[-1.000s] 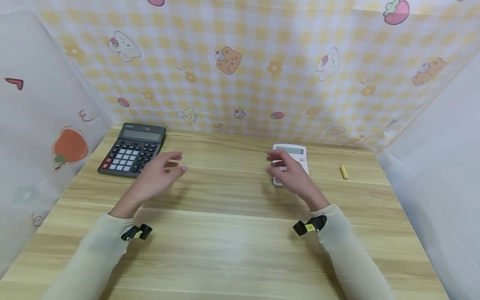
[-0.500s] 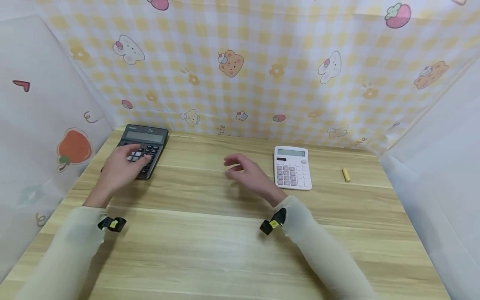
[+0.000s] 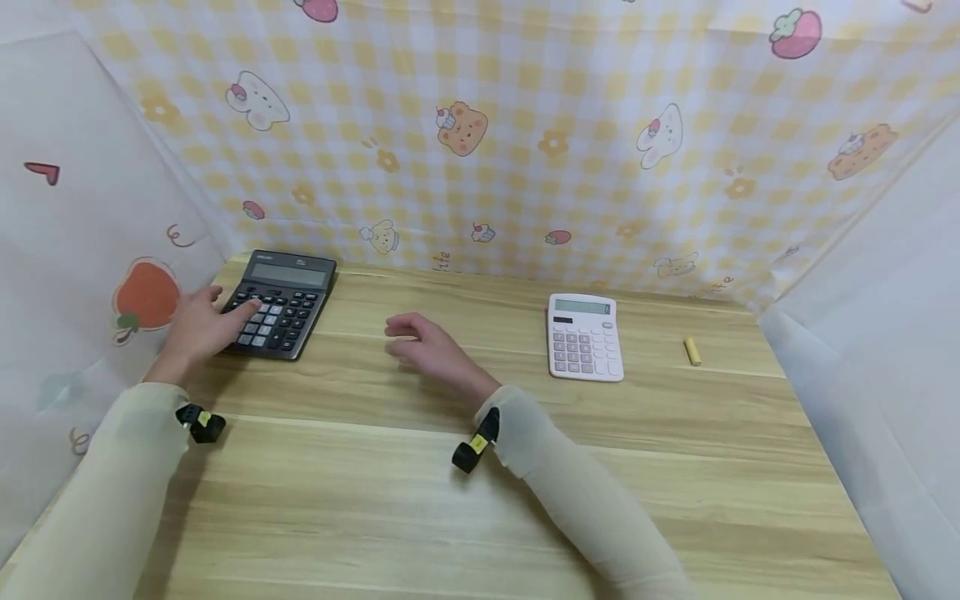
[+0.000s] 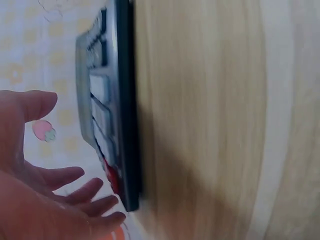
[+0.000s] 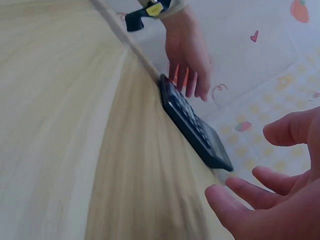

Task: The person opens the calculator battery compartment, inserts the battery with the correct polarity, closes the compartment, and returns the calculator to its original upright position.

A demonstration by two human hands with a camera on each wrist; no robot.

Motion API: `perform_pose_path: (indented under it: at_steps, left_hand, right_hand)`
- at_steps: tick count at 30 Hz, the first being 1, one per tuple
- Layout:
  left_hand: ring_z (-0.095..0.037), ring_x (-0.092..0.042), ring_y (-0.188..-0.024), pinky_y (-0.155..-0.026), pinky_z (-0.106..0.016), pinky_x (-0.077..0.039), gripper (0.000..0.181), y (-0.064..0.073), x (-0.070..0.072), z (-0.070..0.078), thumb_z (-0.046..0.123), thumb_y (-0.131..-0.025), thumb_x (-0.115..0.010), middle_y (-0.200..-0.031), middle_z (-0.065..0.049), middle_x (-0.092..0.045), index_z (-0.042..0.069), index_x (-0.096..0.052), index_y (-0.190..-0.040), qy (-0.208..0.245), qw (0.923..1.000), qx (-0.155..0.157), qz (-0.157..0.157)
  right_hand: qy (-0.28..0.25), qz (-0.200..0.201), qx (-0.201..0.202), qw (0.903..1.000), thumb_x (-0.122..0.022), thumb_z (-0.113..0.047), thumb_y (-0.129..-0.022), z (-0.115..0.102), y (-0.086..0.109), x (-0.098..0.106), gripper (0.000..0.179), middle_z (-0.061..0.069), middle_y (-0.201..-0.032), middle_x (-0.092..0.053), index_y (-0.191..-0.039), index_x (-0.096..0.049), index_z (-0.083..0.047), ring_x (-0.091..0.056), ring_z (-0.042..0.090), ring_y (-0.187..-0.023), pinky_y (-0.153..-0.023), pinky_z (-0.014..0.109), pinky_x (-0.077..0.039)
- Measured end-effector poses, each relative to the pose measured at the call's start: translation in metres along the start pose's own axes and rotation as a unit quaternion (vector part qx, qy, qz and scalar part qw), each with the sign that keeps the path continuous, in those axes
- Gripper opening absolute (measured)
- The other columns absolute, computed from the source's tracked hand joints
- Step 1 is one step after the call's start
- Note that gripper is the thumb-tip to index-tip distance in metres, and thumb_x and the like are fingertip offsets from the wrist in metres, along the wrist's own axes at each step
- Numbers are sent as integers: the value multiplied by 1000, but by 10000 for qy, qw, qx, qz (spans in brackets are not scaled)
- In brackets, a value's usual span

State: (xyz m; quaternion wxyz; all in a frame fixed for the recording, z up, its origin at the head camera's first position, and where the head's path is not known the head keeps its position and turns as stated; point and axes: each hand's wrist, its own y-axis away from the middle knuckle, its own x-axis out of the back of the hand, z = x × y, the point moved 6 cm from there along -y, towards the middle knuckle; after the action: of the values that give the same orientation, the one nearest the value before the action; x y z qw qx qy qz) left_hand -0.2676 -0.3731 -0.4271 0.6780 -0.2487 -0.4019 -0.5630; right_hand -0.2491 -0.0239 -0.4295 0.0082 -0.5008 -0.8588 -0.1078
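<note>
Calculator [image 3: 291, 275], dark, at left rear of table [image 3: 337, 517]; left hand [image 3: 201, 323] over its left edge, right hand [image 3: 435, 348] apart to its right, both spread, gripping nothing; a dipping left thumb [image 3: 244, 310] could strike keys [image 3: 276, 320].

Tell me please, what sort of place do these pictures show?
Probably a small screened-off tabletop workspace indoors: a wood-grain table bordered at the back by a yellow-checked cartoon cloth, with a dark calculator and a white calculator lying on it.
</note>
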Motion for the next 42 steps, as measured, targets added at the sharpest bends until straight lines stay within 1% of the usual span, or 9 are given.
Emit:
perform_pose_path:
  at_steps: [3, 7, 11, 14, 19, 25, 32, 37, 42]
  left_hand:
    - [-68, -24, -152, -123, -75, -25, 101, -6, -1, -4, 60, -113, -42, -164, -51, -21, -22, -11, -164, -28, 9997, 26, -224]
    - [-67, -23, -153, -124, -74, -24, 103, -12, -3, -7, 64, -112, -38, -164, -50, -21, -20, -7, -165, -19, 9989, 121, -450]
    - [-65, -20, -155, -125, -73, -22, 104, -15, -2, -10, 66, -112, -35, -168, -47, -16, -16, -5, -167, 150, 9981, 198, -572]
    - [-64, -18, -156, -125, -74, -20, 104, -17, -1, -10, 67, -112, -35, -170, -45, -13, -15, -4, -167, 236, 9975, 155, -645]
    - [-64, -16, -157, -125, -74, -19, 102, -20, -1, -9, 68, -112, -34, -171, -44, -11, -12, -4, -168, 233, 9965, 117, -796]
    - [-66, -19, -155, -123, -76, -22, 100, -17, -5, -6, 66, -113, -35, -169, -47, -14, -10, -3, -169, 373, 9948, 132, -941]
    - [-65, -24, -154, -121, -77, -26, 101, -15, -9, -5, 67, -113, -37, -167, -47, -21, -10, -6, -170, 556, 9944, 133, -894]
    - [-63, -27, -153, -122, -75, -27, 99, -12, -9, -3, 66, -113, -38, -166, -46, -24, -11, -12, -169, 528, 9952, 166, -811]
    - [-61, -29, -153, -122, -74, -28, 101, -7, -10, 2, 66, -112, -39, -167, -45, -24, -11, -10, -169, 534, 9948, 189, -849]
  right_hand:
    - [-499, -131, -174, 9985, -65, -14, -109, 2, -8, -15, 53, 12, -155, -60, -160, -52, -4, -64, 21, -131, -111, 42, -55]
    - [-937, -211, -348, 9948, -65, -14, -109, 2, -21, -35, 56, 14, -160, -55, -163, -49, -6, -63, 20, -132, -114, 43, -52]
    - [-1059, -142, -465, 9932, -66, -12, -109, 2, -35, -56, 58, 12, -160, -55, -164, -49, -7, -63, 23, -135, -113, 41, -53]
    - [-1133, -106, -500, 9922, -66, -13, -108, 1, -43, -71, 60, 11, -162, -54, -165, -48, -9, -62, 25, -137, -113, 41, -53]
    - [-1330, -78, -423, 9902, -68, -12, -104, -3, -52, -92, 68, 12, -170, -46, -168, -44, -9, -52, 27, -149, -116, 43, -50]
    - [-1333, -26, -432, 9901, -70, -15, -101, -2, -57, -112, 75, 8, -173, -43, -170, -42, -13, -42, 21, -157, -119, 41, -47]
    - [-1225, -271, -405, 9913, -68, -18, -102, 0, -55, -118, 78, 1, -176, -38, -173, -37, -17, -37, 15, -158, -119, 37, -46]
    - [-1624, -195, -491, 9853, -68, -14, -103, 1, -53, -111, 74, 6, -174, -40, -171, -39, -12, -44, 22, -155, -120, 43, -46]
    - [-2135, -204, -513, 9754, -63, -8, -107, 3, -49, -105, 69, 15, -175, -36, -170, -37, -4, -46, 33, -154, -121, 50, -45]
